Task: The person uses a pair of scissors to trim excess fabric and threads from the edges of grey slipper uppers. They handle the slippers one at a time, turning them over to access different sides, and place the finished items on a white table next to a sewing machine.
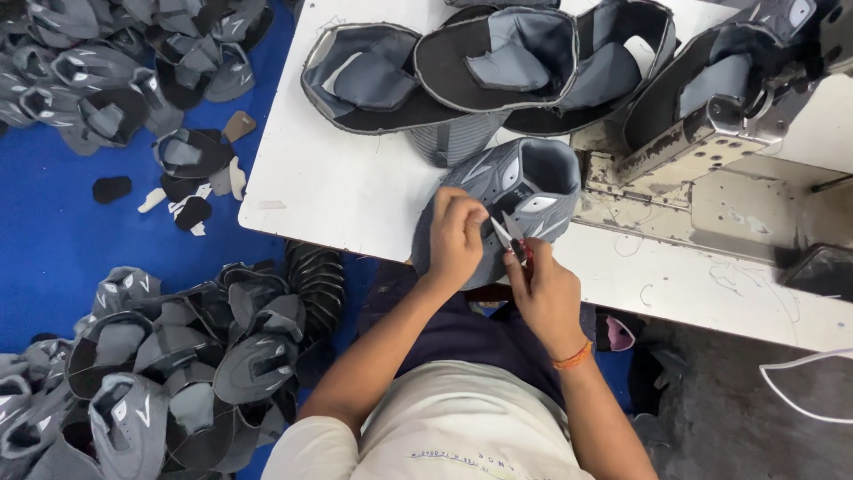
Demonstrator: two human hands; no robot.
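A grey shoe upper (524, 182) with white and black trim lies at the front edge of the white worktable (355, 178). My left hand (456, 238) pinches its near edge between thumb and fingers. My right hand (544, 289), with an orange band at the wrist, grips small thread snips (510, 236) with a red handle. The blades point up and left and touch the upper right beside my left fingertips.
Several finished grey uppers (498, 62) lie across the back of the table. A sewing machine (711, 133) stands at the right. Piles of grey uppers (178, 356) cover the blue floor on the left, near and far, with loose scraps (191, 191) between them.
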